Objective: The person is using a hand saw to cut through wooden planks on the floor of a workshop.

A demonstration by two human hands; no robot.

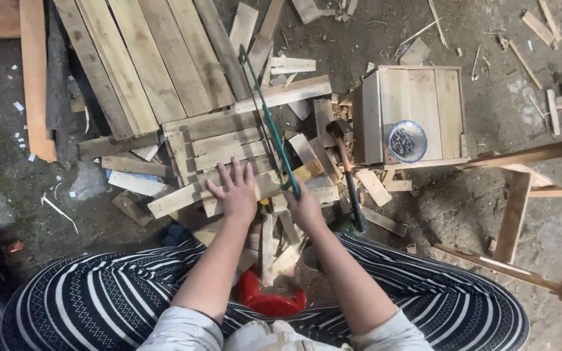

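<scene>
Our left hand (235, 190) lies flat, fingers apart, on the stiff, light wood slat (190, 195) & our right hand (305, 207) is clamped on the thin saw (269, 120), prob bendy, so grip its handle.

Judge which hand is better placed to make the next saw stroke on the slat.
Right. The right hand already grips the green-framed saw, whose blade lies across the slatted wooden panel. The left hand lies flat on the slats, fingers spread, likely steadying them.
</scene>
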